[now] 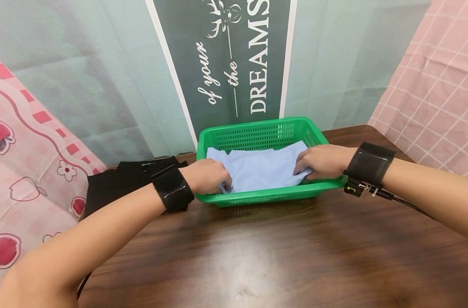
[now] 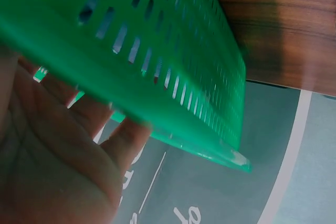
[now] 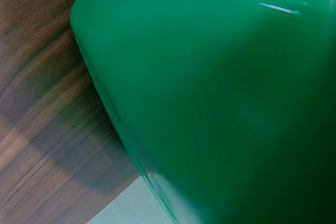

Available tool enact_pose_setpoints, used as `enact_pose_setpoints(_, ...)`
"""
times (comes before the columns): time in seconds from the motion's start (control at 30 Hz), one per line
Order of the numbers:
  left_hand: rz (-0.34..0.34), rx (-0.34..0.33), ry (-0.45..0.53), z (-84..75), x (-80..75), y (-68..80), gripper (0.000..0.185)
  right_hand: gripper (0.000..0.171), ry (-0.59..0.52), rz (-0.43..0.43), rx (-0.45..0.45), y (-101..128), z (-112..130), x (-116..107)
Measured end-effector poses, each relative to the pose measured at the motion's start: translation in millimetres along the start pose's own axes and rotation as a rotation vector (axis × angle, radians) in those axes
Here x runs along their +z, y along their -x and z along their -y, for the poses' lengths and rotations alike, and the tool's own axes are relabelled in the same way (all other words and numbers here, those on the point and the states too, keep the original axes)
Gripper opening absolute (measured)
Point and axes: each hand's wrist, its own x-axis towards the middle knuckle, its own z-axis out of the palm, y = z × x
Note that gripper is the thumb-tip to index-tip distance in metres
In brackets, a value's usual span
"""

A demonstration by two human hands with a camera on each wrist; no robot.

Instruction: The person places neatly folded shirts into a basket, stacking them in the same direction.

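Nearby, black garment (image 1: pixel 130 179) left of green basket (image 1: pixel 257 133); both hands grip blue cloth (image 1: pixel 262 169) inside.

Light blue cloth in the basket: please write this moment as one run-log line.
left hand: grips light blue cloth | right hand: grips cloth | cloth: in green basket | basket: on wooden table | black garment: left of basket
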Motion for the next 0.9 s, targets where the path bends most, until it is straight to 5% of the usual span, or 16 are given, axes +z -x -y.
enact_pose_setpoints(0.33, 0.119, -0.010, 0.007, 3.8, -3.6, -12.7, 0.022, 0.036, -0.082, 0.135, 0.004, 2, -8, -6)
enact_pose_setpoints(0.5, 0.015, 0.009, -0.079, 9.0, -6.4, -21.0, 0.032, 0.055, -0.162, 0.159, 0.053, -1, -11, -14)
enact_pose_setpoints(0.63, -0.040, -0.121, -0.236, 15.4, -6.5, -24.3, 0.060, 0.071, -0.045, 0.124, 0.096, -2, -12, -21)
enact_pose_setpoints(0.77, 0.046, -0.261, -0.261, 17.9, -7.9, -23.2, 0.078, 0.074, 0.054, 0.129, 0.126, -4, -12, -23)
enact_pose_setpoints(0.9, 0.134, -0.295, -0.264, 13.0, -9.1, -22.7, 0.078, 0.068, 0.084, 0.157, 0.161, -3, -12, -19)
